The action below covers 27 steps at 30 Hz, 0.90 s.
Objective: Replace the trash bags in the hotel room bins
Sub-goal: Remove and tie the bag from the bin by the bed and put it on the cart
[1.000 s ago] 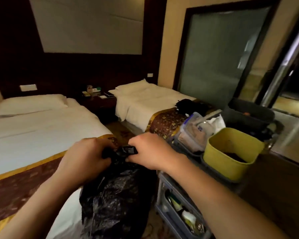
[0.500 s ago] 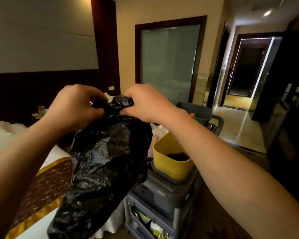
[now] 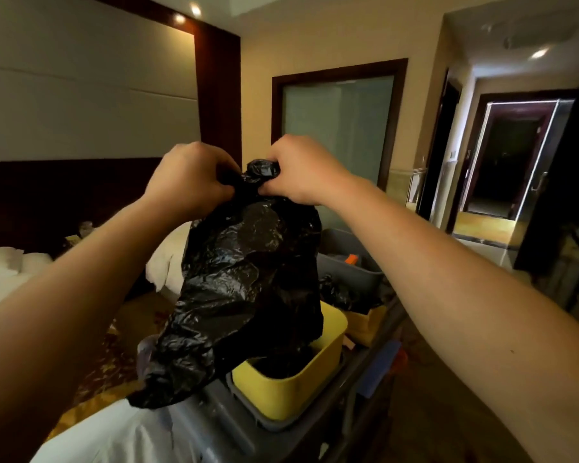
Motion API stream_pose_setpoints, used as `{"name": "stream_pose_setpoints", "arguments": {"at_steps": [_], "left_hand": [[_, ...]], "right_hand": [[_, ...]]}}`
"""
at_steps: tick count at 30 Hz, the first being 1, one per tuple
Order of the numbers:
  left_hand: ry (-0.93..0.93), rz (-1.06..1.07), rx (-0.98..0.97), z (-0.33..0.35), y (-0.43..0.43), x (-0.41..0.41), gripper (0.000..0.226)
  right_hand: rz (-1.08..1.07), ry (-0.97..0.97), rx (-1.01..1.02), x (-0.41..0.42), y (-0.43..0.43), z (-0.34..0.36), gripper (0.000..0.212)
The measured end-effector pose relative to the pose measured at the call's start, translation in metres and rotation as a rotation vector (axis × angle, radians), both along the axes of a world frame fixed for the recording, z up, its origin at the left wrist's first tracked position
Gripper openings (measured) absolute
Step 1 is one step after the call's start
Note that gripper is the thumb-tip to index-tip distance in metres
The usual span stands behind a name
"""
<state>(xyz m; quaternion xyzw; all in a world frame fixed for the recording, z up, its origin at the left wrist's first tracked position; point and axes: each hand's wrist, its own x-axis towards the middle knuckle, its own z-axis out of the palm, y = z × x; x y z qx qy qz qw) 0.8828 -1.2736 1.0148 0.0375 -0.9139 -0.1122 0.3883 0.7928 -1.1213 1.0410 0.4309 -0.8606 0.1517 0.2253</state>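
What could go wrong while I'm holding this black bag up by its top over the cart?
The black trash bag hangs only from its bunched neck, pinched by your left hand and right hand; thin plastic could tear or slip. Its bottom drapes into the yellow tub, so it may snag there.

dim warm light, warped edges

Bin bag (image 3: 248, 282) glossy black, crinkled w/ grey highlights. Tub (image 3: 291, 392) at cart's near edge mustard yellow, dark inside. Cart (image 3: 228, 426) grey; grey bin (image 3: 351, 272) at far end w/ an orange bit (image 3: 352, 259) in it. Bed linen (image 3: 0, 272) white. Carpet (image 3: 114, 355) brown w/ gold & red floral pattern. Wall panel (image 3: 81, 95) pale grey, trim (image 3: 218, 95) dark reddish brown. Glass door (image 3: 338, 138) frosted grey-green
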Motion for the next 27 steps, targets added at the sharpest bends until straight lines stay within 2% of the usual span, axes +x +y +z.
{"name": "stream_pose_setpoints", "arguments": {"at_steps": [6,11,16,21,24,27], "left_hand": [[-0.053,0.006,-0.01,-0.025,0.015,-0.079,0.025],[-0.13,0.022,0.014,-0.062,0.007,-0.145,0.026],[-0.246,0.066,0.001,-0.121,-0.004,-0.201,0.026],[-0.197,0.042,-0.019,-0.176,-0.003,-0.228,0.023],[-0.195,0.103,0.008,-0.203,0.003,-0.232,0.026],[-0.202,0.133,0.13,-0.226,0.008,-0.225,0.027]], "right_hand": [[-0.017,-0.074,0.011,-0.076,0.018,-0.024,0.022],[-0.024,-0.172,0.028,-0.143,0.01,-0.063,0.034],[-0.032,-0.281,0.043,-0.199,0.001,-0.121,0.024],[-0.018,-0.361,-0.099,-0.239,-0.001,-0.181,0.013],[0.136,-0.229,-0.135,-0.257,0.002,-0.223,0.013],[0.377,-0.109,-0.102,-0.273,0.001,-0.253,0.015]]}}
